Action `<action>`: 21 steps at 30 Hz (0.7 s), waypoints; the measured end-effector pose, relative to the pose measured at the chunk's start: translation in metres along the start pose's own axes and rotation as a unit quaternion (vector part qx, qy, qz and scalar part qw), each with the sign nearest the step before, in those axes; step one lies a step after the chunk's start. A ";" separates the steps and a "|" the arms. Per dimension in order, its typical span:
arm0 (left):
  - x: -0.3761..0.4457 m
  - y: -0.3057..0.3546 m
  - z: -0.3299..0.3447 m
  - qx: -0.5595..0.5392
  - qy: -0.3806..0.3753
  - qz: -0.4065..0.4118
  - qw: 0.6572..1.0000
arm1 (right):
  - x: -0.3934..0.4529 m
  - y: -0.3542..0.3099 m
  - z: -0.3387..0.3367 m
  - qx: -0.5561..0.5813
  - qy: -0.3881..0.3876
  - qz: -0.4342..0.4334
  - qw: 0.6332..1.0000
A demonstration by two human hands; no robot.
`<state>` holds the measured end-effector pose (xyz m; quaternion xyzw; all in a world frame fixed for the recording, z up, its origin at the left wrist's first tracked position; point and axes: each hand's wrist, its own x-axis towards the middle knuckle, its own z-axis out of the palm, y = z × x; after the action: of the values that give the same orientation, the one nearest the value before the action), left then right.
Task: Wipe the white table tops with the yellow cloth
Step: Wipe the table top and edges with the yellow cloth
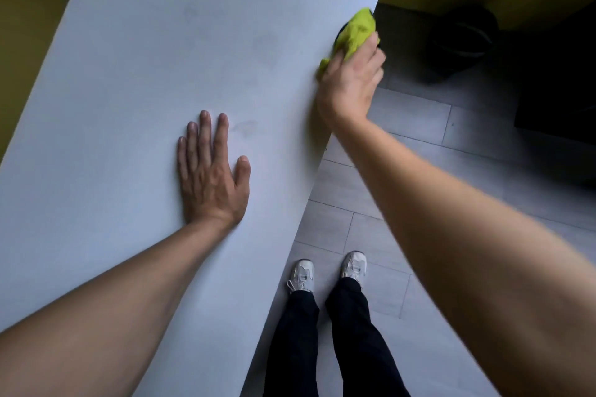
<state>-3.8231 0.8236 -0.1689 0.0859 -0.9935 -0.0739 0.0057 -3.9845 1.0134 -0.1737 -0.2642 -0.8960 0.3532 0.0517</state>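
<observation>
Yellow cloth (356, 32) bunched in right hand (350, 84) grip at bench (135, 58) edge for wiping; left hand (211, 177) flat, fingers straight, bracing.

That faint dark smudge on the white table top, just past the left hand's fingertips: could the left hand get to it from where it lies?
Probably yes. The left hand lies flat on the white table top, and the faint dark smudge sits beside its fingertips with only bare surface between. But the crumpled yellow cloth is in the right hand.
</observation>
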 end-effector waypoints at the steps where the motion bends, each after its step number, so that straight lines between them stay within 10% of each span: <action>1: 0.000 0.000 0.000 -0.001 0.001 -0.001 1.000 | 0.008 -0.002 0.001 -0.004 -0.002 0.003 1.000; 13: -0.002 0.000 -0.001 -0.015 -0.005 0.012 1.000 | -0.246 0.053 -0.033 0.054 -0.045 -0.014 0.997; 21: -0.001 0.001 -0.002 -0.020 -0.006 0.010 1.000 | -0.143 0.028 -0.018 0.047 -0.007 0.004 0.999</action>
<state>-3.8228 0.8248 -0.1668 0.0756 -0.9927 -0.0939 0.0024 -3.8454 0.9685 -0.1657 -0.2624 -0.8780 0.3964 0.0569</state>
